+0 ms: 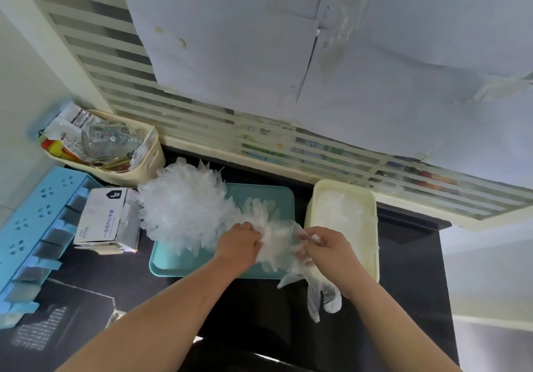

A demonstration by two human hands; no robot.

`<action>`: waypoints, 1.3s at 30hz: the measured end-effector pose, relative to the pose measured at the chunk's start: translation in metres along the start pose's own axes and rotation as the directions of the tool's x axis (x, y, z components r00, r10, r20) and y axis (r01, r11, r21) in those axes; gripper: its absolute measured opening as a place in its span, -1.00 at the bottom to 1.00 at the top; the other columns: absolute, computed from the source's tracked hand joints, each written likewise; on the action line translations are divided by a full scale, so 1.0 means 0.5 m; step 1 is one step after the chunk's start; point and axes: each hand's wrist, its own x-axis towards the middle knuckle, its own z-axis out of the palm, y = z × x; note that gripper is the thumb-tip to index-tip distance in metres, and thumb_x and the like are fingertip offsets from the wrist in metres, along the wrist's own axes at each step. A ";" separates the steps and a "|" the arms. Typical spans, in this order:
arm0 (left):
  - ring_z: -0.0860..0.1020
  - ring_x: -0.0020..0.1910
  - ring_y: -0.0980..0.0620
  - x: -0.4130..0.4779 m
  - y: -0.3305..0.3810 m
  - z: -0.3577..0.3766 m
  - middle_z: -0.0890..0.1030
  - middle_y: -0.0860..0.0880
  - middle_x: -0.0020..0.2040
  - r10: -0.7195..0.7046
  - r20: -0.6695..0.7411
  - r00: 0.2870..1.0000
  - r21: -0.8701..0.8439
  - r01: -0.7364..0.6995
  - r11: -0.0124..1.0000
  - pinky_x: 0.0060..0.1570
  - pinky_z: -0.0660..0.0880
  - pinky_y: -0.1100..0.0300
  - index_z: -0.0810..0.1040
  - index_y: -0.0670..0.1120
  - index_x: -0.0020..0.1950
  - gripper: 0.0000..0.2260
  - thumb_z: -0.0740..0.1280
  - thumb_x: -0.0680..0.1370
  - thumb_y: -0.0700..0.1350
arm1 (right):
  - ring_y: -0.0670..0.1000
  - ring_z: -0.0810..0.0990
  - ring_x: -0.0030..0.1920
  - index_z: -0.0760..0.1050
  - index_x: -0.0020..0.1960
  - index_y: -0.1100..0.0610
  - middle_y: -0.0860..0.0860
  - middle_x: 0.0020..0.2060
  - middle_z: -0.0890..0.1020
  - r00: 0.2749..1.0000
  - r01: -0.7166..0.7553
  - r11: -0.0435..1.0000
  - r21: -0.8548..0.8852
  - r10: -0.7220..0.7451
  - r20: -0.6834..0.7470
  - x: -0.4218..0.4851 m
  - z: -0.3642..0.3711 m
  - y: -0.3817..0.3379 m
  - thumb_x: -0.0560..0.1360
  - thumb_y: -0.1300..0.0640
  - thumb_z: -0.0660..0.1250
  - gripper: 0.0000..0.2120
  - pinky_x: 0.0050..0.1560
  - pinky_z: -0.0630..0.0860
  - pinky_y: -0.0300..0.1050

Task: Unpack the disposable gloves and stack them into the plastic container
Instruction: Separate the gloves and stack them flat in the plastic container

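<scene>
gloves [184, 207] — one pile on one tray [173, 262], gripped by left hand [239, 244]; right hand [328, 246] pinches one glove [314, 296] — beside one container [343, 184].

Head-worn view, downward, close over hands [239, 244]

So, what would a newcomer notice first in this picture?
The fluffy pile of clear gloves on the teal tray, mid-frame. At its near end the left hand grips the pile and the right hand pinches one glove, dangling over the tray's edge. A cream container with gloves stands right of it.
</scene>
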 end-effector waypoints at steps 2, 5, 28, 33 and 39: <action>0.47 0.27 -0.01 -0.001 -0.010 -0.012 0.52 0.04 0.31 0.026 -0.002 1.000 -0.056 -0.026 0.998 0.26 0.50 0.04 0.58 0.03 0.38 -0.66 0.12 0.73 0.08 | -0.19 0.66 -0.26 0.73 -0.06 0.01 -0.12 -0.14 0.76 1.000 -0.005 1.000 -0.011 0.006 0.028 -0.008 0.001 0.000 0.53 0.36 0.27 -0.66 -0.17 0.61 -0.29; 0.50 0.25 0.01 -0.011 -0.018 -0.038 0.54 0.04 0.31 0.039 -0.054 0.998 -0.212 -0.049 0.976 0.26 0.43 0.16 0.54 -0.02 0.41 -0.67 0.11 0.75 0.01 | -0.22 0.64 -0.24 0.72 -0.04 0.10 -0.23 -0.10 0.73 0.997 0.022 0.998 -0.053 -0.018 0.073 -0.012 0.005 0.000 0.54 0.36 0.28 -0.72 -0.22 0.55 -0.34; 0.62 0.03 -0.11 -0.119 0.037 -0.302 0.70 -0.21 0.04 -0.052 0.032 0.998 -0.992 0.038 0.118 0.22 0.54 -0.02 0.74 -0.11 0.07 -0.80 0.32 0.63 -0.27 | -0.13 0.47 0.46 0.78 -0.09 -0.02 -0.25 0.43 0.53 0.953 0.225 0.933 0.280 -0.270 0.136 -0.023 -0.045 -0.084 0.56 0.21 0.52 -0.85 0.41 0.42 -0.05; 0.63 -0.07 -0.13 -0.126 0.085 -0.285 0.64 -0.21 -0.02 0.195 0.358 0.913 -0.918 0.382 -0.104 0.06 0.59 0.02 0.63 -0.33 0.21 -0.71 0.31 0.58 -0.19 | -0.18 0.52 0.40 0.78 0.02 0.10 -0.24 0.44 0.54 0.935 0.199 0.915 0.350 -0.284 0.211 -0.040 -0.063 -0.111 0.47 0.14 0.55 -0.86 0.49 0.37 0.02; 0.63 0.02 -0.21 -0.104 0.095 -0.276 0.64 -0.31 0.07 0.054 0.217 0.975 -0.969 0.208 0.136 0.24 0.57 -0.15 0.65 -0.26 0.13 -0.53 0.27 0.66 0.16 | 0.00 0.73 0.11 0.78 -0.05 0.19 0.01 -0.08 0.80 0.992 0.129 0.924 0.360 -0.119 -0.050 -0.041 -0.081 -0.091 0.54 0.28 0.51 -0.93 0.39 0.55 0.11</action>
